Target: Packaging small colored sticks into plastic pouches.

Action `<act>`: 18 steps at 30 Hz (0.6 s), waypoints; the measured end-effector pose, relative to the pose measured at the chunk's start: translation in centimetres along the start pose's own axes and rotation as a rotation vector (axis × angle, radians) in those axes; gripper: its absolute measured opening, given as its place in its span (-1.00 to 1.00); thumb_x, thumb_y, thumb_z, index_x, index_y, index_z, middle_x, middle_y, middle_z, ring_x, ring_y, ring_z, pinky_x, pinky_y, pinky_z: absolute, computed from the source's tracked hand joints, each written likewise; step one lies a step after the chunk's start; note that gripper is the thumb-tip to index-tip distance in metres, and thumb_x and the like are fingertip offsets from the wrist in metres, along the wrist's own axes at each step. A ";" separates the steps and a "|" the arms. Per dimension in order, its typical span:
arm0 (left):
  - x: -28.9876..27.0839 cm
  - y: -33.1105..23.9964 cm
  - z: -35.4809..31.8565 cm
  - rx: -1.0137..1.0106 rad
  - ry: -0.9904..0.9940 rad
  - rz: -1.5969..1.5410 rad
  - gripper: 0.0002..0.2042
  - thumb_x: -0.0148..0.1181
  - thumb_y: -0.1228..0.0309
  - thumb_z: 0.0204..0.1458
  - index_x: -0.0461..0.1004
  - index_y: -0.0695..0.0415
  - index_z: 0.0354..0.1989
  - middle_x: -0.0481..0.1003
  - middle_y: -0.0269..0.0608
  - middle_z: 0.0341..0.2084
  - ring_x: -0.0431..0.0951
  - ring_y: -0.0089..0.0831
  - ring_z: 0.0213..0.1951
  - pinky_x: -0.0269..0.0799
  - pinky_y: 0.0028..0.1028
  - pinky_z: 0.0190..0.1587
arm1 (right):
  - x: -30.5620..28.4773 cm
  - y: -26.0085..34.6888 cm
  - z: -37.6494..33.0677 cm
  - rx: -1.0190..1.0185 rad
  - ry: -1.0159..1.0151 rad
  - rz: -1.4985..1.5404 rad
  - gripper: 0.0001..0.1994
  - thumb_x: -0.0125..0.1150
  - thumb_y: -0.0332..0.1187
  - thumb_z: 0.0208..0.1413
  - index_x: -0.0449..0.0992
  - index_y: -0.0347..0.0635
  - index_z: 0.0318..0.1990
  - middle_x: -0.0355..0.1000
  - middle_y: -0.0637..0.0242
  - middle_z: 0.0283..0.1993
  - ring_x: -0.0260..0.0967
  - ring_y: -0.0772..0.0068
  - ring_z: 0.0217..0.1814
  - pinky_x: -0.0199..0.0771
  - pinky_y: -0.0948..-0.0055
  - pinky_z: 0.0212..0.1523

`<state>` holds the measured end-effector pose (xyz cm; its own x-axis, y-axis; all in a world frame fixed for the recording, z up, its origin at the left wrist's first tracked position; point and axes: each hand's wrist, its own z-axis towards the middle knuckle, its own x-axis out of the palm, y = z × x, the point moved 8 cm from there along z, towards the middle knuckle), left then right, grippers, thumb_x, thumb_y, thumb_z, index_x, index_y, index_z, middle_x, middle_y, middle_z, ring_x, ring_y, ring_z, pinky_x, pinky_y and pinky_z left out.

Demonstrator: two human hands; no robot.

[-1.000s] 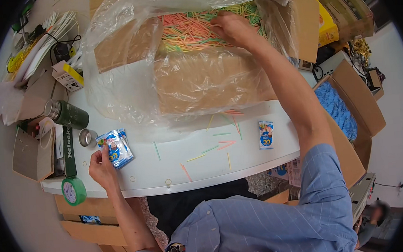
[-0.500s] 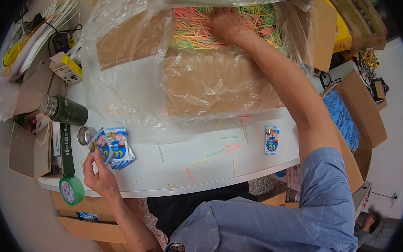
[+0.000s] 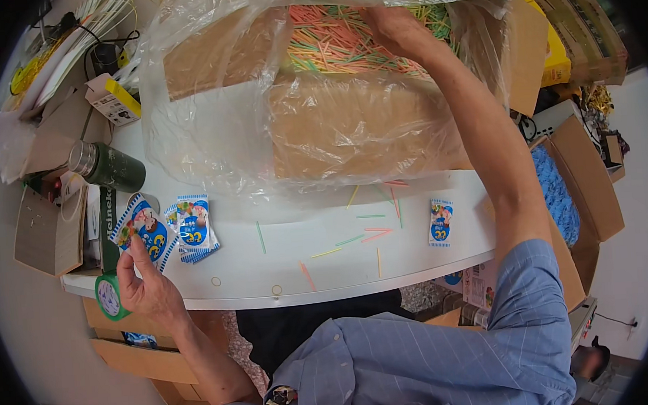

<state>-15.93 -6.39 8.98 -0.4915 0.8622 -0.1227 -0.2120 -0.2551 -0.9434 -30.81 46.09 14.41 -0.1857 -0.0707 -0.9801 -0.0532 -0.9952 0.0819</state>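
My left hand (image 3: 151,293) pinches a blue-and-white packet (image 3: 146,232) between thumb and fingers, held up over the left side of the table. Just right of it, a few similar packets (image 3: 194,221) lie overlapping on the white table. My right hand (image 3: 397,32) reaches into a large carton (image 3: 364,126) lined with clear plastic. It rests among a heap of thin pink, yellow and green sticks (image 3: 329,42); its fingertips are hidden, so their grip does not show. Another packet (image 3: 440,222) lies alone on the right side of the table.
Loose coloured sticks (image 3: 350,240) are scattered mid-table, with rubber bands (image 3: 276,290) near the front edge. A dark green flask (image 3: 114,169) leans at left, above a roll of green tape (image 3: 110,297). An open carton of blue material (image 3: 557,192) stands at right.
My left hand has moved the packet left, away from the pile, and it now faces up more fully. My right hand has shifted right and slightly farther within the sticks.
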 end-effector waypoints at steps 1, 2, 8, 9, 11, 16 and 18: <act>-0.1 -0.2 -0.1 0.020 -0.001 -0.001 -0.81 0.25 0.39 0.18 0.56 0.31 -0.29 0.60 -0.26 -0.37 0.52 -0.68 -0.36 0.46 -0.69 -0.28 | -0.1 -0.3 -0.3 0.002 -0.002 -0.002 -0.72 -0.11 -0.23 0.35 0.32 -0.15 0.08 0.42 -0.14 -0.08 0.38 -0.24 -0.01 0.34 -0.02 0.01; 0.0 -0.6 -0.1 0.040 0.001 -0.006 -0.82 0.24 0.40 0.18 0.56 0.31 -0.28 0.60 -0.25 -0.37 0.52 -0.67 -0.36 0.46 -0.69 -0.28 | -1.3 0.4 -0.9 -0.138 -0.110 0.069 -0.73 -0.12 -0.21 0.37 0.35 -0.19 0.01 0.44 -0.06 -0.16 0.42 -0.11 -0.13 0.39 0.04 -0.09; 0.6 -3.0 -1.1 0.013 0.084 -0.337 -0.83 0.17 0.41 0.22 0.53 0.30 -0.24 0.59 -0.23 -0.34 0.54 -0.65 -0.33 0.51 -0.62 -0.25 | -4.4 2.5 -6.6 0.080 0.152 0.994 -0.73 -0.09 -0.19 0.38 0.37 -0.23 -0.21 0.40 0.32 -0.38 0.38 0.51 -0.49 0.37 0.52 -0.51; 1.4 -4.1 -1.4 0.014 0.085 -0.340 -0.83 0.17 0.41 0.22 0.53 0.30 -0.24 0.59 -0.23 -0.34 0.54 -0.65 -0.33 0.51 -0.62 -0.25 | -4.1 3.2 -8.4 0.177 0.250 1.202 -0.72 -0.08 -0.19 0.38 0.37 -0.23 -0.25 0.38 0.40 -0.41 0.35 0.64 -0.55 0.35 0.62 -0.59; 5.6 -5.8 -2.4 -0.203 0.195 -0.691 -0.83 0.13 0.41 0.25 0.52 0.29 -0.19 0.58 -0.24 -0.28 0.54 -0.64 -0.29 0.49 -0.61 -0.21 | -3.9 5.0 -11.8 0.179 0.403 1.373 -0.75 -0.04 -0.20 0.36 0.37 -0.21 -0.24 0.34 0.43 -0.45 0.31 0.65 -0.59 0.29 0.63 -0.66; 14.3 -7.9 -5.9 -0.271 0.542 -0.784 -0.85 0.15 0.41 0.24 0.53 0.24 -0.19 0.57 -0.31 -0.29 0.52 -0.70 -0.29 0.42 -0.68 -0.23 | 0.7 14.3 -22.9 0.410 0.913 1.867 -0.78 0.08 -0.19 0.28 0.36 -0.17 -0.17 0.20 0.49 -0.52 0.08 0.72 -0.67 -0.05 0.69 -0.81; 16.8 -7.0 -8.4 -0.346 0.662 -0.772 -0.86 0.18 0.40 0.22 0.54 0.23 -0.24 0.57 -0.34 -0.35 0.50 -0.73 -0.33 0.41 -0.70 -0.29 | 2.9 17.8 -26.3 0.491 1.092 2.059 -0.77 0.07 -0.20 0.29 0.36 -0.18 -0.15 0.20 0.46 -0.50 0.01 0.73 -0.66 -0.08 0.70 -0.81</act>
<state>-15.62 13.51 10.91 0.2502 0.8295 0.4993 0.0324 0.5082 -0.8606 -6.45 26.41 8.24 0.0887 -0.7095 0.6991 -0.7106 0.4467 0.5435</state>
